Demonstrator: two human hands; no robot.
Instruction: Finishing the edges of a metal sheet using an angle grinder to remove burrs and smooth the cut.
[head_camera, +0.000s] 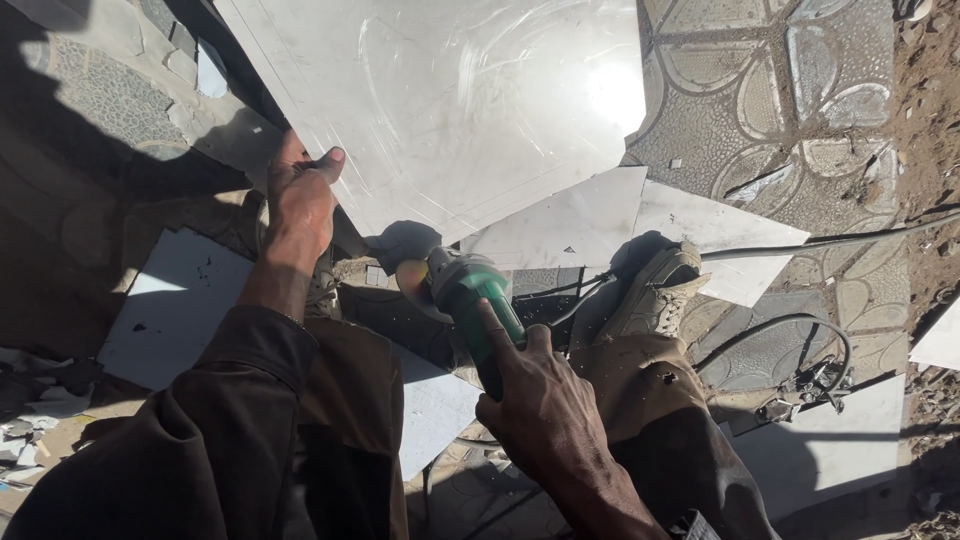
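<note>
A large glossy white tile (450, 100) lies tilted across the top of the view, catching the sun. My left hand (298, 200) grips its lower left edge, thumb on the face. My right hand (545, 405) is closed around the green body of an angle grinder (470, 295). The grinder's disc end (412, 278) sits just below the tile's lower edge, by a dark rounded shadow. My knees in brown trousers fill the lower middle, and my right shoe (655, 285) rests on tile offcuts.
White tile offcuts (640, 225) lie beneath the big tile, and more pieces lie at left (170, 310) and lower right (830, 440). A cable (830, 240) runs across patterned paving (760, 110). Dirt and rubble line the right edge.
</note>
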